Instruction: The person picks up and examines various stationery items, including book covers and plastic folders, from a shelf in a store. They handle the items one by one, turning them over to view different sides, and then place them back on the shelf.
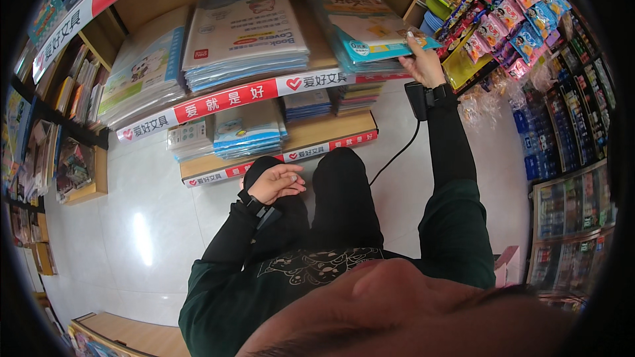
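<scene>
My right hand [421,63] grips the right front corner of a teal and orange packet [369,29], thumb on top and fingers beneath. That packet lies on a stack of similar ones at the right of the shelf. My left hand [278,183] rests by my left knee, fingers loosely apart, holding nothing. Left of the teal stack lies a tall stack of clear-wrapped book covers [243,34]. Farther left is a stack of packets with a panda picture [144,62]. Both wrists wear black straps with small devices.
A lower shelf [322,134] holds smaller stacks of packets near my knees. Snack bags [506,20] hang at the right, close to my right hand. A black cable [399,153] runs down from the right wrist device. Bookshelves [74,89] stand at the left.
</scene>
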`<state>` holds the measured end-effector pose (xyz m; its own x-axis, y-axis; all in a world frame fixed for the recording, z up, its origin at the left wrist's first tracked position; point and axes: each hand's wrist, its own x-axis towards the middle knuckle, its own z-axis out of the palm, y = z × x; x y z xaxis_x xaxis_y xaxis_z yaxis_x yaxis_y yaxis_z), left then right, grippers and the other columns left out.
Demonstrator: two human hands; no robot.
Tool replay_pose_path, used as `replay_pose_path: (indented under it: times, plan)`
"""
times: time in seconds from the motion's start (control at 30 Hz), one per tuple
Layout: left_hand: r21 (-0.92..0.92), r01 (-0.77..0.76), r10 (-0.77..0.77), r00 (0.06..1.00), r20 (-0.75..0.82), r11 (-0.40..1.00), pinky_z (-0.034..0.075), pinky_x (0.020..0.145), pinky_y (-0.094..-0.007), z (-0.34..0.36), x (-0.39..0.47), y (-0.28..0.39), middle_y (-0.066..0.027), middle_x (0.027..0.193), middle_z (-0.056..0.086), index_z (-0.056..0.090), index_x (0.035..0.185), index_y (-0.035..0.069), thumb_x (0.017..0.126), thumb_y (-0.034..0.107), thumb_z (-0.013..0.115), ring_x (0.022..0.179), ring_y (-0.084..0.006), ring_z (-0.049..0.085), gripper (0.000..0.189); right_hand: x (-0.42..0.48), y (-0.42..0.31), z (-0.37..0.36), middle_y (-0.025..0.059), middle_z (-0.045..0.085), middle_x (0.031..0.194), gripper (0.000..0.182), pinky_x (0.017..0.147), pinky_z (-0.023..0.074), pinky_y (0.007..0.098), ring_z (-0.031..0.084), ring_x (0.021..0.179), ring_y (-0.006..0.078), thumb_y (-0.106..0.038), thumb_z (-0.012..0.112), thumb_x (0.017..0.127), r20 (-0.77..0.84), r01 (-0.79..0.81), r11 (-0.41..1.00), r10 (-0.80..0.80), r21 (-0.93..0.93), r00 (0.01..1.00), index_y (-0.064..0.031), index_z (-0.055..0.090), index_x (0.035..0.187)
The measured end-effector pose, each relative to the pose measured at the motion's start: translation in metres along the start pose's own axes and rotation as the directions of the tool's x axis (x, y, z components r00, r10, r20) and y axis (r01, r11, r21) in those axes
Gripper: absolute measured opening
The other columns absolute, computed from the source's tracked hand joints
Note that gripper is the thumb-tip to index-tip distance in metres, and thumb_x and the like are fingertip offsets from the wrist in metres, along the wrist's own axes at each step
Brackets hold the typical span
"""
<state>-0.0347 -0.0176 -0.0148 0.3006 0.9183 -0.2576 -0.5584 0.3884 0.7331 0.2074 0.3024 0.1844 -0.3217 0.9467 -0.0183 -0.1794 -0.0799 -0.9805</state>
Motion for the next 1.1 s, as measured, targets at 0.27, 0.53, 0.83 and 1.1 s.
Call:
replay_pose_path:
  times: [0.27, 0.53, 0.83, 1.1]
  plan:
    - [-0.001, -0.009, 0.009, 1.0, -0.01, 1.0, 0.051, 0.076, -0.0248, 0.003, 0.001, 0.0, -0.0093, 0.096, 0.059, 0.045, 0.12, 0.002, 0.091, 0.007, 0.046, 0.089, -0.0182, 0.062, 0.029, -0.02, -0.002, -0.017, 0.0132, 0.059, 0.089, 0.037, 0.061, 0.0533, 0.027, 0.061, 0.075, 0.0203, -0.005, 0.06, 0.081, -0.14, 0.095, 0.984, -0.117, -0.151, 0.983, 0.0062, 0.045, 0.113]
    - [-0.006, -0.001, 0.001, 1.0, -0.002, 1.0, 0.051, 0.075, -0.0245, 0.002, 0.002, -0.001, -0.0092, 0.095, 0.059, 0.046, 0.119, 0.002, 0.091, 0.008, 0.047, 0.089, -0.0178, 0.062, 0.029, -0.06, 0.03, 0.004, 0.017, 0.05, 0.109, 0.042, 0.084, 0.0388, 0.0408, 0.048, 0.101, 0.0336, -0.015, 0.061, 0.077, 0.438, 0.509, -0.147, -0.735, -0.848, 0.517, -0.0049, 0.051, 0.117]
    - [-0.019, -0.017, 0.017, 1.0, -0.013, 1.0, 0.052, 0.075, -0.0248, 0.006, 0.001, -0.001, -0.0106, 0.095, 0.059, 0.045, 0.119, 0.001, 0.091, 0.007, 0.046, 0.089, -0.0194, 0.062, 0.029, -0.063, 0.053, 0.062, 0.0112, 0.039, 0.133, 0.052, 0.094, 0.0081, 0.0687, 0.022, 0.128, 0.0371, -0.042, 0.065, 0.07, 0.418, 0.537, 0.006, -0.62, -0.844, 0.664, -0.011, 0.054, 0.111]
    - [-0.04, -0.011, 0.011, 1.0, 0.008, 0.999, 0.052, 0.076, -0.025, 0.002, 0.001, 0.001, -0.0112, 0.096, 0.059, 0.044, 0.12, 0.001, 0.091, 0.007, 0.045, 0.09, -0.02, 0.062, 0.029, -0.05, 0.064, 0.07, 0.0112, 0.047, 0.119, 0.052, 0.094, 0.0047, 0.0674, 0.03, 0.123, 0.0336, -0.036, 0.064, 0.071, 0.285, 0.489, 0.14, -0.664, -0.861, 0.691, -0.0052, 0.048, 0.109]
